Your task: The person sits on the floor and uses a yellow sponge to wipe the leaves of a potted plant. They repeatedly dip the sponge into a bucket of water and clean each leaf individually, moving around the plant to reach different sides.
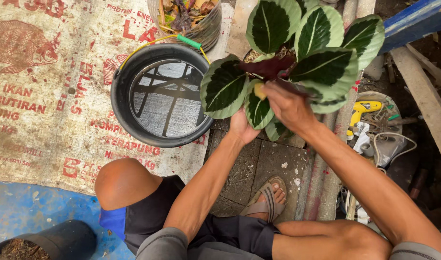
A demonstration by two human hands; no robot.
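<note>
A potted plant [297,48] with broad round leaves, dark green with pale edges and midribs, stands in front of me. My left hand [243,127] reaches under the lower leaves and seems to hold the plant from below; its fingers are hidden by the foliage. My right hand [287,103] is among the leaves near the middle, pressing a small yellow sponge-like piece [260,90] against a leaf. The pot itself is mostly hidden by leaves.
A black bucket [121,103] of water with a yellow and green handle sits to the left on a printed woven sack [42,96]. A small black pot [47,240] of soil stands at bottom left. Tools, including a yellow one [364,108], lie at right beside planks. My sandalled foot [268,200] rests on paving.
</note>
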